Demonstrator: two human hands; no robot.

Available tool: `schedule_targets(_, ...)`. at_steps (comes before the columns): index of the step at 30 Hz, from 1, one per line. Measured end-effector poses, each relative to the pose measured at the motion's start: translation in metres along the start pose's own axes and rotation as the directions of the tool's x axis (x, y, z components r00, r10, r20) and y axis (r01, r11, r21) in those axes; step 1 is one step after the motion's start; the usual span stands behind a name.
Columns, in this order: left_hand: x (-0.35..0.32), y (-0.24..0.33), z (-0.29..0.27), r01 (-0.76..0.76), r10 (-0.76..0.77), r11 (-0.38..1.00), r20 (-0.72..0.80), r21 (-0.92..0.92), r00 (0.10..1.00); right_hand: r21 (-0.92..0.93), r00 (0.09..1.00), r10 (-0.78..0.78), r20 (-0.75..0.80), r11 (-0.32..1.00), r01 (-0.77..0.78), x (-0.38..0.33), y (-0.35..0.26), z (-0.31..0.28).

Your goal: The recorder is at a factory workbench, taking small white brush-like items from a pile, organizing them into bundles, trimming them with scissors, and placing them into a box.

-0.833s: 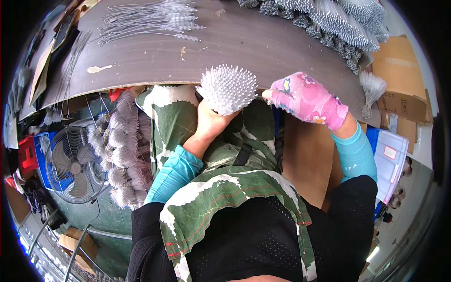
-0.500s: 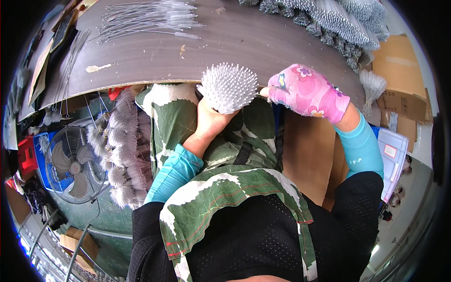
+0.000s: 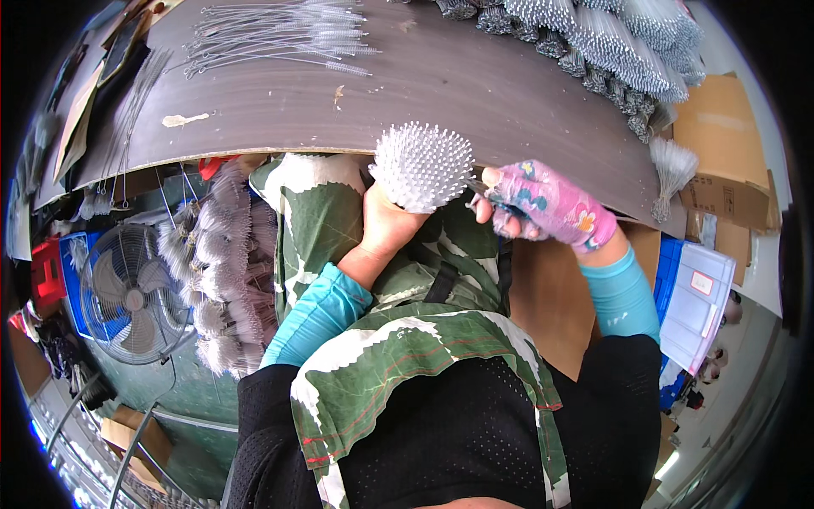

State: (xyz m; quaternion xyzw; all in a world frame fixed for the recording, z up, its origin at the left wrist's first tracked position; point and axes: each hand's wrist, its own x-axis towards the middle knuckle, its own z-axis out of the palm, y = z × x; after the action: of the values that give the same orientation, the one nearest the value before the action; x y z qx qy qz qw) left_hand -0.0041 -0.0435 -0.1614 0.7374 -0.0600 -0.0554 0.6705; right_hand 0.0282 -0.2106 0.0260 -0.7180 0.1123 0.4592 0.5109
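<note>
Left hand (image 3: 388, 225) clamped round white bristly bundle (image 3: 422, 165), at near edge of table (image 3: 280, 110). Right hand (image 3: 555, 204), pink-gloved, apart from left, by same edge; fingers curled, cannot tell on what. Wire brushes (image 3: 339, 34) lie on table's far side.

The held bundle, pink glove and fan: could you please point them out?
Held bundle (image 3: 423, 167), head view: middle of its clustered tips.
Pink glove (image 3: 561, 204), head view: its patterned middle.
Fan (image 3: 134, 299), head view: its centre hub.

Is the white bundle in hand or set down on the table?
In hand: the left hand grips the bundle from below.
</note>
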Motion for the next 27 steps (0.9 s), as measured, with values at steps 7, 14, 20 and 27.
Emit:
schedule_targets(7,-0.001,-0.006,0.003,-0.054,0.052,0.998,-0.031,-0.037,0.998,0.164,1.0,0.022,-0.01,0.986,-0.02,0.006,0.021,0.014)
schedule_targets(14,-0.004,0.003,0.005,-0.002,-0.021,0.979,-0.107,-0.203,0.994,0.206,0.999,0.045,0.026,0.977,-0.049,0.005,0.016,0.013)
schedule_targets(20,-0.002,-0.009,0.006,0.049,-0.056,0.988,-0.047,-0.148,0.997,0.355,0.989,-0.147,-0.013,0.924,0.142,0.008,0.03,0.006)
schedule_targets(27,0.001,-0.016,0.005,-0.025,0.024,0.993,-0.009,-0.114,1.0,-0.12,0.77,-0.566,-0.294,0.821,0.558,0.021,0.023,0.03)
